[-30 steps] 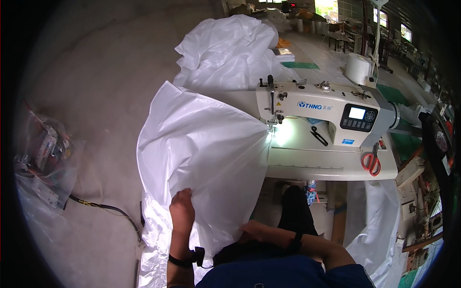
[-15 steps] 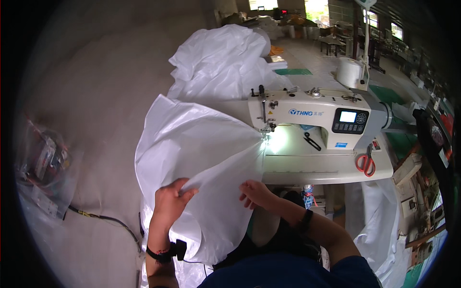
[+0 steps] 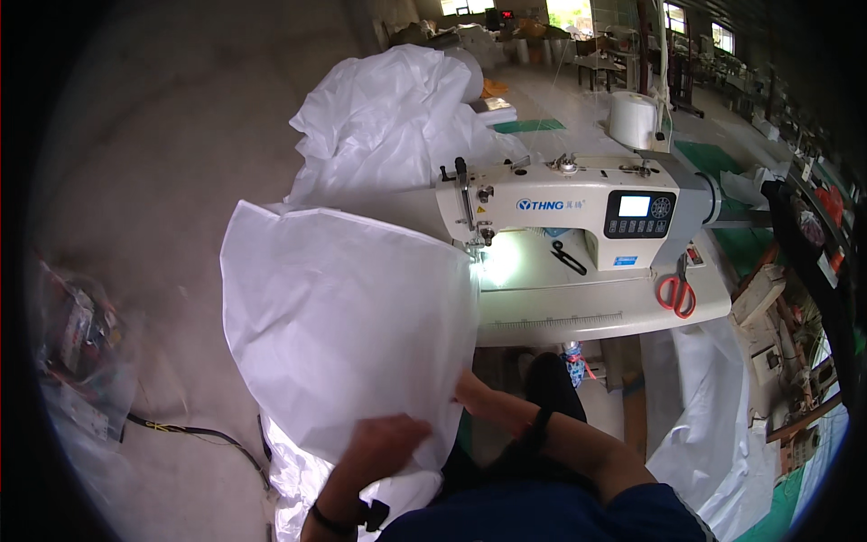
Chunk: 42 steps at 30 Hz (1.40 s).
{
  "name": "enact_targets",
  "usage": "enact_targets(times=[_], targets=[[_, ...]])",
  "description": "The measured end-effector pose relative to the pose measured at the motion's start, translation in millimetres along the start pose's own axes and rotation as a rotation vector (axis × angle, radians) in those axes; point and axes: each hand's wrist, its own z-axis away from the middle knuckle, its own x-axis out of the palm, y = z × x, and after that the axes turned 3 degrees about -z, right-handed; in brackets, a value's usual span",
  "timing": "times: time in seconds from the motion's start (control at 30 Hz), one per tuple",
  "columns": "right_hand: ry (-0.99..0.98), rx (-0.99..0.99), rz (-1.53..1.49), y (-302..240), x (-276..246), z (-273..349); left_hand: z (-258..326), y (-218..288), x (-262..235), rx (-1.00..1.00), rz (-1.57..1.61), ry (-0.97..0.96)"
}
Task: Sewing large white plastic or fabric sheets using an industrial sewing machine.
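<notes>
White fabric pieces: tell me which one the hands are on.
The smooth sheet draped off the sewing machine table's near-left edge, left hand flat on it; the crumpled heap behind the machine lies untouched.

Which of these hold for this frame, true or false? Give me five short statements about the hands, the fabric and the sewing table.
1. The left hand lies on the white fabric. True.
2. Red-handled scissors lie on the sewing table. True.
3. The right hand holds the scissors. False: they lie untouched; the right hand is at the fabric's edge, mostly hidden.
4. The sewing machine is black. False: it is white.
5. The lamp at the needle is lit. True.
</notes>
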Motion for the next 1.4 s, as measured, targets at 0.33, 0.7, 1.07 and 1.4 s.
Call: enact_targets(times=[0.33,0.7,1.07,1.4], targets=[[-0.116,0.122,-0.278,-14.4,27.4,8.0,-17.2,-22.8,-55.9,-0.379,0.419,0.47],[0.218,0.081,-0.297,-36.5,26.6,-22.0,-25.0,-10.5,-58.7,-0.339,0.39,0.445],[-0.337,-0.243,-0.414,-16.2,-10.8,63.1,-8.2,-20.6,-46.5,-0.288,0.403,0.33],[-0.484,0.086,-0.078,-5.3,40.3,79.4,-12.2,-6.5,-42.0,-0.177,0.369,0.184]])
